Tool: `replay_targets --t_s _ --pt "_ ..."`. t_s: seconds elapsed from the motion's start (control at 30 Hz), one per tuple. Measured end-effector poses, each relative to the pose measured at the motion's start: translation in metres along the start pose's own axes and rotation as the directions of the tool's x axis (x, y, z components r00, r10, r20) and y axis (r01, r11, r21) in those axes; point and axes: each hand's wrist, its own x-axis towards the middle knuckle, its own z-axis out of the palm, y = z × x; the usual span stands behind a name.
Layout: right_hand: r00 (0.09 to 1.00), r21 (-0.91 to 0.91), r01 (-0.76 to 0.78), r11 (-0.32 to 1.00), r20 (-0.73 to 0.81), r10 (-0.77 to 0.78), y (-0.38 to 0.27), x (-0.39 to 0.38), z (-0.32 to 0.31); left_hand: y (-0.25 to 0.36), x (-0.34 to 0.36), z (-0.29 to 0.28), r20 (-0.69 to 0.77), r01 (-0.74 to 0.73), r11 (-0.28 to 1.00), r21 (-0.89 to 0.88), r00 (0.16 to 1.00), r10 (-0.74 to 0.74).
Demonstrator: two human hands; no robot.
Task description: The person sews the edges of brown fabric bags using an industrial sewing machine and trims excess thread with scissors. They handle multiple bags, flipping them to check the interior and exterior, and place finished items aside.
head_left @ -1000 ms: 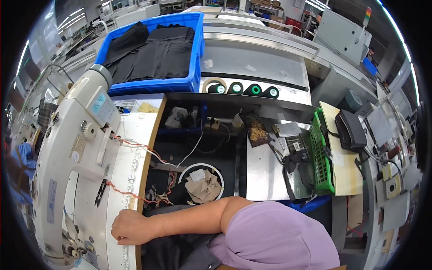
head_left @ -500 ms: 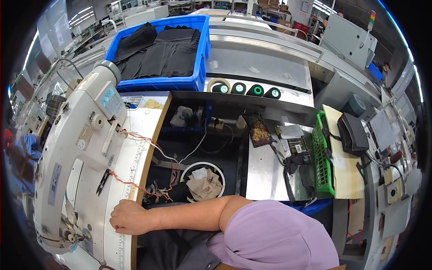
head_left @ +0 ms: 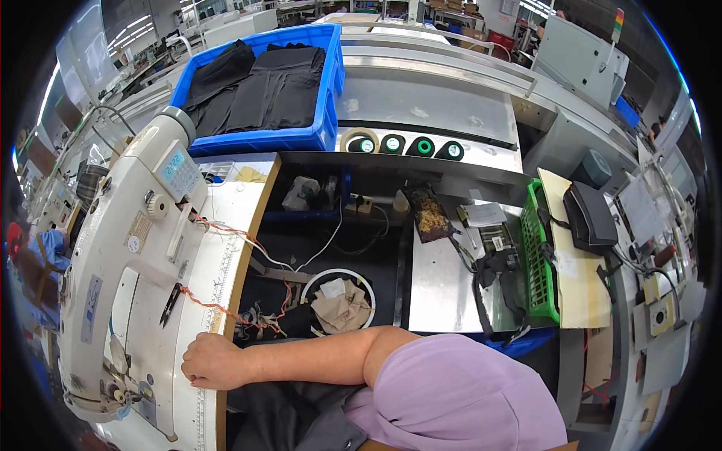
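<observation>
My right hand (head_left: 212,361) rests on the white sewing table (head_left: 228,214) beside the ruler strip, its fingers curled; what lies under them is hidden. The white sewing machine (head_left: 105,248) stands just left of it. Black thread snips (head_left: 171,304), tied to a twisted orange cord, lie above the hand. Dark grey fabric (head_left: 278,413) lies below my forearm. My left hand is not in view.
A blue crate (head_left: 329,98) holds black fabric pieces, with several thread cones (head_left: 423,146) beside it. Below are a round bin (head_left: 308,289) with beige cloth, a steel surface (head_left: 436,293) and a green basket (head_left: 541,286). Another person (head_left: 45,270) in blue is at far left.
My right hand has shifted a little toward the far end of the table, fingers still curled. The whole view has moved slightly; the objects keep their places.
</observation>
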Motion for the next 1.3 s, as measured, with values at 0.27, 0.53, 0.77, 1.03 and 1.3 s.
replay_targets --t_s 0.27,0.53,0.77,1.03,1.3 --pt "0.999 0.010 0.051 0.999 0.002 -0.051 -0.004 0.004 0.005 -0.036 0.018 -0.005 -0.090 0.056 0.974 -0.219 0.993 -0.077" --pt "0.999 0.028 0.042 0.999 0.022 -0.043 -0.006 0.006 0.002 -0.055 0.026 -0.017 -0.144 0.090 0.905 -0.417 0.976 -0.163" --pt "0.999 0.042 -0.020 0.999 0.046 0.018 -0.010 0.008 0.002 -0.071 0.031 -0.023 -0.122 0.141 0.868 -0.475 0.967 -0.224" --pt "0.999 0.020 -0.016 1.000 0.045 0.016 -0.012 0.009 -0.003 -0.091 0.035 -0.024 -0.076 0.201 0.798 -0.568 0.953 -0.294" --pt "0.999 0.008 -0.018 1.000 0.043 0.018 -0.014 0.010 -0.002 -0.110 0.040 -0.027 -0.016 0.264 0.698 -0.666 0.930 -0.366"
